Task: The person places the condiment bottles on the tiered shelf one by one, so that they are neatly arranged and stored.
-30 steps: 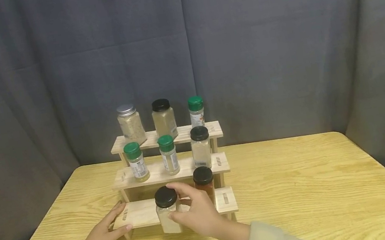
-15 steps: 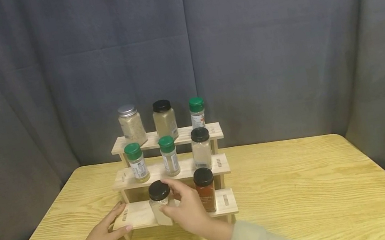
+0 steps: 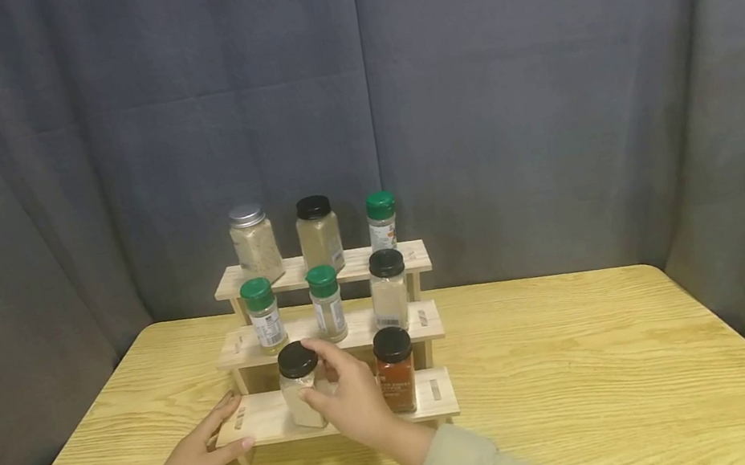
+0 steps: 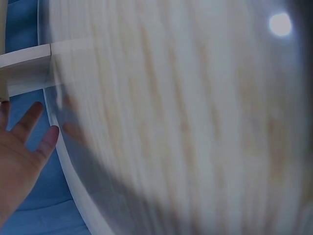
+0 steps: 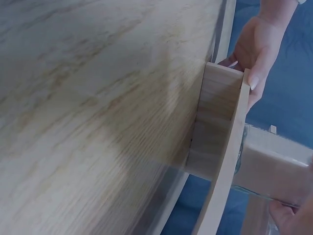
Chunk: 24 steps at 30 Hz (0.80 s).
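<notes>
My right hand (image 3: 355, 402) grips a square clear spice jar (image 3: 300, 402) with a black lid and pale powder inside. The thumb lies along its front side and the fingers reach behind. The jar stands upright at the bottom tier of a three-tier wooden spice rack (image 3: 263, 419), left of the middle; in the right wrist view its base (image 5: 269, 161) is right at the shelf's edge. My left hand (image 3: 192, 460) holds the left end of that tier, thumb at the front edge and fingers toward the back. A jar of red spice (image 3: 397, 383) stands to the right.
The middle tier bears two green-capped bottles (image 3: 267, 322) (image 3: 329, 312) and a black-lidded jar (image 3: 390, 299). Above stand a silver-lidded jar (image 3: 256, 247), another black-lidded jar (image 3: 319, 237) and a green-capped bottle (image 3: 382, 223). The wooden table (image 3: 583, 362) extends right; a grey curtain (image 3: 509, 121) hangs behind.
My right hand has carried the pale jar leftward and back, from in front of the bottom tier onto it. The red spice jar is now more visible. My left hand has stayed put.
</notes>
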### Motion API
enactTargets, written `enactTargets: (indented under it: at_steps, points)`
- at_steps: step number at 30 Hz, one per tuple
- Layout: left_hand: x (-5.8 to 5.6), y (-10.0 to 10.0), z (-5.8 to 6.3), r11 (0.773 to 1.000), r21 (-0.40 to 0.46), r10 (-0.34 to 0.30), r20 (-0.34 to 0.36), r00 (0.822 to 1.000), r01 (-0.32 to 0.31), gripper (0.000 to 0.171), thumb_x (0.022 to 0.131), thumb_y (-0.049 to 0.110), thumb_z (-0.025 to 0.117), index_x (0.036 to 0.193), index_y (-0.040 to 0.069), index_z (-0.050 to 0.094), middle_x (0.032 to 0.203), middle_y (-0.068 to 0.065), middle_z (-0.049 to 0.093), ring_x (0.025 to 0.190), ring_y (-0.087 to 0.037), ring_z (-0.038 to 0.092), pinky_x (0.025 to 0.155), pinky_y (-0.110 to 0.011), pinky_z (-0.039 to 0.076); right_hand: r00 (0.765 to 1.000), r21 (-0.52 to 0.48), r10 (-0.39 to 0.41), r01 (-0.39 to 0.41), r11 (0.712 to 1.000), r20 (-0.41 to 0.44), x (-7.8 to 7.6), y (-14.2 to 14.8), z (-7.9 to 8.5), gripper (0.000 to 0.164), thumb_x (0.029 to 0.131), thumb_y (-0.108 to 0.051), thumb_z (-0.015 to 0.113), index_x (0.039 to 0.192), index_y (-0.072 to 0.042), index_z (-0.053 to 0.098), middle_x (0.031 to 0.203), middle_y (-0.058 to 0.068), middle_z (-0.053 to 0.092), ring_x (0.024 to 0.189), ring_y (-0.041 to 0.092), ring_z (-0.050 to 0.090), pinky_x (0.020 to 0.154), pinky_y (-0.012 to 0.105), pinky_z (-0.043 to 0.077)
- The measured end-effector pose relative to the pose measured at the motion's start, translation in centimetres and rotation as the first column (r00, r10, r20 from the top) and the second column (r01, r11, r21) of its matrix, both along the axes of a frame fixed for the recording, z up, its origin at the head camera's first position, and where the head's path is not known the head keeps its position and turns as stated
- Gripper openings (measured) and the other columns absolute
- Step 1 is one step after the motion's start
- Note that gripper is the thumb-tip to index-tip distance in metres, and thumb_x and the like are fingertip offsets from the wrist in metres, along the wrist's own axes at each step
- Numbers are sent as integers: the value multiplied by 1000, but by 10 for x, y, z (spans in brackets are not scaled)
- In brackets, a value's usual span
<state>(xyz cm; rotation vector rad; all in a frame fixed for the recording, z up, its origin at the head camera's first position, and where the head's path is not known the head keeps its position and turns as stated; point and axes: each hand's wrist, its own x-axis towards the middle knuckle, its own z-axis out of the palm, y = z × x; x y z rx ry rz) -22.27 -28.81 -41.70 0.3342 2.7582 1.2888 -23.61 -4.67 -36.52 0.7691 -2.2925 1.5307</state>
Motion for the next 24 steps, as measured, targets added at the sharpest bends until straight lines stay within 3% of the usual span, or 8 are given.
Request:
enactTargets:
  at_steps: [8,18,24]
  points:
    - [1,-1,5,1000,-21,6,-15,1000,-6,68,83,40,53,136,9,25,141,-17,12,122,-46,12,88,-65,16,1000,-11,14,-15,1000,-22,-3,-3,-2,56,72,-4,69,123,-10,46,110,5,56,93,14,54,77,24,45]
    - [-3,-3,1,999,-47,-18,-51,999,16,69,83,40,54,135,6,26,140,-20,14,122,-45,13,89,-64,15,1000,87,-12,12,996,6,1,-1,7,59,73,-8,69,125,-11,43,112,4,53,90,14,51,75,25,44]
    - [-5,-2,8,996,-78,-46,-48,998,42,70,82,41,54,136,5,25,140,-20,15,122,-46,14,88,-64,16,1000,130,-21,21,991,0,7,9,17,63,75,-14,67,131,-11,37,128,8,41,114,24,41,91,36,36]
